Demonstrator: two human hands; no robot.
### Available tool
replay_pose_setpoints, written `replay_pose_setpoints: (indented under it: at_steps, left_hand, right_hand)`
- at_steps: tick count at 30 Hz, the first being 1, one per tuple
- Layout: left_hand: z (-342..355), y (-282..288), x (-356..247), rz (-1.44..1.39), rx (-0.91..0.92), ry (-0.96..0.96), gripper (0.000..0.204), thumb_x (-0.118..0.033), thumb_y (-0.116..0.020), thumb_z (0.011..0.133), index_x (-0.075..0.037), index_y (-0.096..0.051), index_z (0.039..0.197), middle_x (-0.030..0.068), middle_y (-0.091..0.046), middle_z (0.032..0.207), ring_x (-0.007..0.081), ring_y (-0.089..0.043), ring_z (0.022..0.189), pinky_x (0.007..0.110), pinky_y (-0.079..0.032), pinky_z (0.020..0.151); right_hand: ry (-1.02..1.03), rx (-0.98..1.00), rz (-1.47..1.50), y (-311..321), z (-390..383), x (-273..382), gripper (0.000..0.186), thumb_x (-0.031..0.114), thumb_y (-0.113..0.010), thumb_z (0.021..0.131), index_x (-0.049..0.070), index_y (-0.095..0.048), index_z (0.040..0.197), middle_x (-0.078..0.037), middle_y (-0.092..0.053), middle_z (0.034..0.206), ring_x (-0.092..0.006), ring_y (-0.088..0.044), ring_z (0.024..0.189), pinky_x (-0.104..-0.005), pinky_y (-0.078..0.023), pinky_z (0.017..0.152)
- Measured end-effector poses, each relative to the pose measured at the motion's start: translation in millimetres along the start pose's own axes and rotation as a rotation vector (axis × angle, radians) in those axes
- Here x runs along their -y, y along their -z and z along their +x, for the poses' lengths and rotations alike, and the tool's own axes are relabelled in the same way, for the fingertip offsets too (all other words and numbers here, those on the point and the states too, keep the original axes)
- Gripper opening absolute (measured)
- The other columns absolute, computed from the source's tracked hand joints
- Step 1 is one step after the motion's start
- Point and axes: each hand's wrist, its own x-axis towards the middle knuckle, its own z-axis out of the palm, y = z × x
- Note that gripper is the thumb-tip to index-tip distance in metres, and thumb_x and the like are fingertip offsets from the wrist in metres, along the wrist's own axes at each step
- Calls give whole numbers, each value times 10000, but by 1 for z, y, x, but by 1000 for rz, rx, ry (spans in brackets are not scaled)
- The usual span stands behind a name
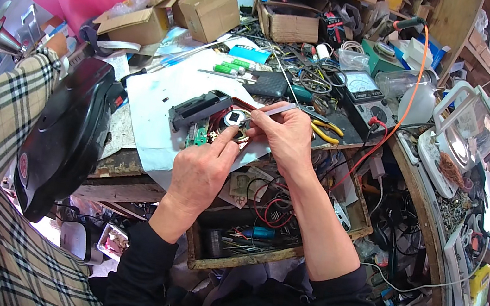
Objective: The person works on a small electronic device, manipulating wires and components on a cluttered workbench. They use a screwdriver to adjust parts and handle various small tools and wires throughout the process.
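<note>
An opened electronic device with a black housing (200, 109), a green circuit board (198, 135) and a round speaker-like part (234, 118) lies on a white sheet (154, 97) at the bench's near edge. My left hand (200, 171) reaches it from below. Its index fingertip touches the round part, while the other fingers curl at the device's near edge. From the right, my right hand (286, 137) pinches a thin grey strip (280, 109), its fingertips close against the device. What lies under those fingertips is hidden.
Yellow-handled pliers (328, 131) and an analog multimeter (362, 98) are to the right. An orange cable (415, 84) crosses there. Below sits an open drawer (253, 261) with wires and a banknote. A person in a checked sleeve (12, 87) stands left, beside a black bag-like object (65, 134).
</note>
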Motion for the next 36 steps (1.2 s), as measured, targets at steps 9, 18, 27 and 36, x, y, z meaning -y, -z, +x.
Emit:
replay_pose_setpoints:
  at_steps: [9, 18, 27, 36]
  left_hand:
    - [0, 1, -2, 11, 4, 10, 75, -109, -707, 926, -87, -669, 987, 56, -756, 1316, 178, -705, 666, 351, -575, 600]
    - [-1, -3, -3, -1, -20, 7, 88, -107, -703, 919, -86, -664, 994, 55, -759, 1313, 172, -705, 661, 349, -567, 596]
    - [-2, -3, -3, -7, -26, 13, 80, -102, -688, 917, -88, -660, 990, 56, -759, 1318, 176, -706, 657, 349, -569, 601]
    - [-2, -1, -2, -25, -13, 19, 90, -90, -683, 913, -81, -657, 999, 64, -758, 1324, 181, -711, 662, 352, -571, 605]
  right_hand:
    - [11, 51, 20, 3, -2, -2, 108, 38, -798, 945, -42, -739, 987, -102, -773, 831, -129, -751, 704, -263, -613, 606]
    - [71, 4, -108, 10, -9, -1, 118, 86, -754, 989, -21, -710, 968, -83, -765, 815, -116, -741, 700, -272, -615, 624]
    - [85, 84, -108, 10, -11, -5, 95, 87, -760, 1000, 4, -714, 996, -65, -768, 818, -102, -741, 720, -255, -596, 639]
    - [105, 82, -100, 11, -11, -7, 97, 85, -767, 1002, 6, -712, 1007, -54, -771, 829, -93, -735, 731, -246, -582, 642]
